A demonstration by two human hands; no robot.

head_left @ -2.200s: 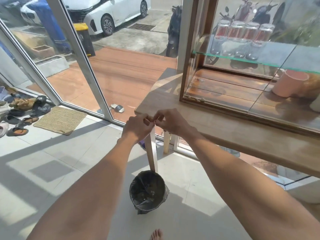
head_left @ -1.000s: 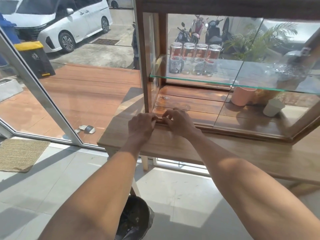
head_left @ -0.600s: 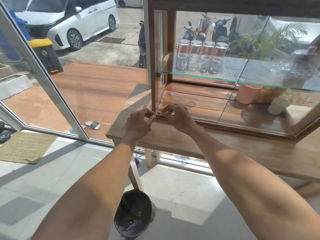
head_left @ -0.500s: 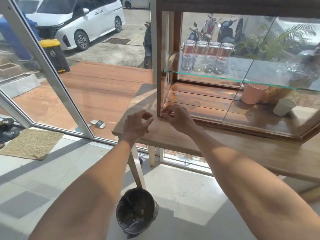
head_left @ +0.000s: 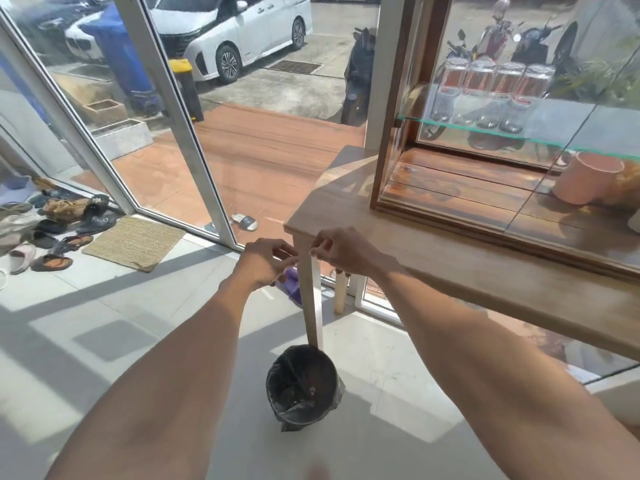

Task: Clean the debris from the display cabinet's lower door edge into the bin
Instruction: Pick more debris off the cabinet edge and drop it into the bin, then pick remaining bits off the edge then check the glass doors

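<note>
My left hand (head_left: pixel 266 261) and my right hand (head_left: pixel 341 251) hover close together in front of the wooden table's left corner, thumb and fingertips pinched on each. Any debris between the fingers is too small to see. Directly below them on the floor stands the round bin (head_left: pixel 273 375) with a black liner, against the table leg (head_left: pixel 311 306). The display cabinet (head_left: pixel 381 140) sits on the table to the right. Its lower door edge (head_left: pixel 450 216) runs along the front, well away from both hands.
The wooden table (head_left: pixel 467 268) stretches to the right. Inside the cabinet are upturned glasses (head_left: pixel 491 95) on a glass shelf and a pink cup (head_left: pixel 585 181). A woven mat (head_left: pixel 135 242) and several shoes (head_left: pixel 52 220) lie at left; a purple slipper (head_left: pixel 292 282) lies under the table.
Both hands have left the cabinet's lower left corner and come down and toward me, off the table corner and over the bin. The view has tilted down with them.
</note>
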